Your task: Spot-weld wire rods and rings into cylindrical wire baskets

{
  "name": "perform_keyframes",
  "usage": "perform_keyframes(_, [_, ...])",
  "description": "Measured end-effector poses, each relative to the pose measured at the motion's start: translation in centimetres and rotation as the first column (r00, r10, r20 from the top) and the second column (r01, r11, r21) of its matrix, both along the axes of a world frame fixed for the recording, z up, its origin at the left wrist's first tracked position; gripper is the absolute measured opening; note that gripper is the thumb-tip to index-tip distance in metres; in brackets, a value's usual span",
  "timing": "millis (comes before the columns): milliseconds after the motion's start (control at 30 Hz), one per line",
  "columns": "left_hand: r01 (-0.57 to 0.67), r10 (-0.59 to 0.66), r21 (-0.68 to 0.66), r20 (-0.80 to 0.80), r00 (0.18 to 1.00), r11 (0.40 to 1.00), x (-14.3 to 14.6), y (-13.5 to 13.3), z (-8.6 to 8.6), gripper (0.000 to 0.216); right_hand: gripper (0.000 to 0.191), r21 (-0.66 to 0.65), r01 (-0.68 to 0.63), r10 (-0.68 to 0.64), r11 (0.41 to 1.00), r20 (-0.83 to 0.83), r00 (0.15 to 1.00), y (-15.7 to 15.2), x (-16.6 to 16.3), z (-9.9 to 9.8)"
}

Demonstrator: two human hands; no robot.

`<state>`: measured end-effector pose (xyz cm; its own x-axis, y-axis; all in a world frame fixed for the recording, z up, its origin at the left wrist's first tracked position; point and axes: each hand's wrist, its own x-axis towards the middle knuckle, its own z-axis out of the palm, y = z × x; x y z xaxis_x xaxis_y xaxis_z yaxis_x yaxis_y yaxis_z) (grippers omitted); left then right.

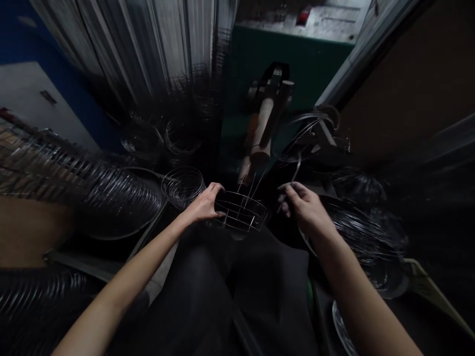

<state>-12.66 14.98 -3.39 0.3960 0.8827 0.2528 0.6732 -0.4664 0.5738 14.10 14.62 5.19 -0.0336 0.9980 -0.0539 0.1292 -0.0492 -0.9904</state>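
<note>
My left hand (206,201) is closed on the left side of a wire frame (237,217), thumb and fingers pinching its rim. The frame has an oval outline with crossing wires and sits just above my dark-clothed lap. A few thin wires (249,190) stand up from it toward the tips of a machine's thick copper-coloured arms (261,133). To the right of the frame, my right hand (303,202) pinches a short bent metal wire (297,168), which sticks up from the fingertips. Dim light and shadow hide the frame's lower side.
A green machine body (282,69) stands ahead. To the left are coiled wire rings (183,185) and a long row of stacked wire rings (122,190) on a tray. On the right, a basin holds a heap of loose wires (361,232). More wire loops (311,123) hang beside the machine.
</note>
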Motion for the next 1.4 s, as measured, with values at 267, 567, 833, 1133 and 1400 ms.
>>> perform_keyframes(267, [-0.019, 0.021, -0.044, 0.036, 0.999, 0.999, -0.2, 0.6, 0.6, 0.064, 0.04, -0.122, -0.116, 0.098, 0.986, -0.144, 0.985, 5.1, -4.5, -3.0])
perform_keyframes(567, [-0.005, 0.007, -0.026, 0.072, 0.997, 1.0, -1.0, 2.1, 0.3, 0.063, 0.044, -0.111, -0.093, 0.07, 0.989, -0.199, 0.978, 6.8, -5.7, -3.4])
perform_keyframes(833, [0.022, -0.013, -0.07, 0.117, 0.993, 0.997, -0.8, 3.0, 0.0, 0.065, 0.048, -0.067, -0.078, 0.056, 0.995, -0.275, 0.96, 8.2, -5.6, -4.5])
perform_keyframes(1133, [0.057, -0.045, -0.085, 0.138, 0.989, 0.995, -0.9, 3.6, -0.2, 0.069, 0.045, -0.076, -0.082, 0.056, 0.994, -0.3, 0.952, 8.4, -5.7, -4.5])
perform_keyframes(1400, [0.065, -0.051, -0.093, 0.147, 0.988, 0.994, -1.0, 3.9, -0.4, 0.072, 0.044, -0.081, -0.089, 0.06, 0.993, -0.308, 0.949, 8.3, -5.8, -4.4])
